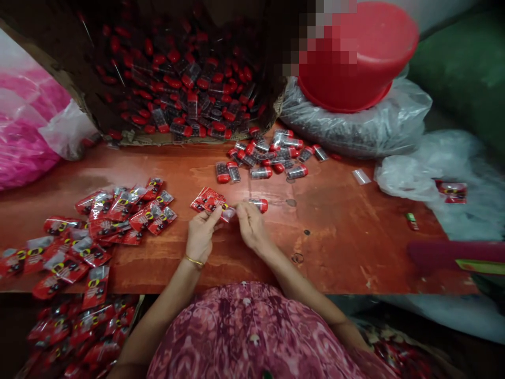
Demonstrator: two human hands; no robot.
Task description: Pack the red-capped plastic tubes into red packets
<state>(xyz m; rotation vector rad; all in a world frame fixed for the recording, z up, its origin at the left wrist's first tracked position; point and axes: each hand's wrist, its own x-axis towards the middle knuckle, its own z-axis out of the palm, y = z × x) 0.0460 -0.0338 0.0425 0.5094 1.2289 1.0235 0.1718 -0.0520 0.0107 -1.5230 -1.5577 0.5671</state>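
Note:
Between the thumb and fingers of my left hand (202, 231) is a small red printed packet (215, 203) with a clear plastic end. My right hand (251, 225) is closed in a pinch at that clear end, close to the left fingertips. A few flat red packets (200, 198) lie overlapped on the table just beyond my left hand. Just past my right hand lies a small clear container (260, 205) with a red cap, partly hidden by the fingers. To the left, filled red packets (122, 205) are heaped on the tabletop.
An open cardboard box (130, 138) full of red-capped containers stands at the back, with loose containers (272, 160) spilled before it. Pink bags (26, 126) sit at left. A red tub (355, 58) rests on a plastic sack (355, 131). More packets (82, 337) lie below the front edge.

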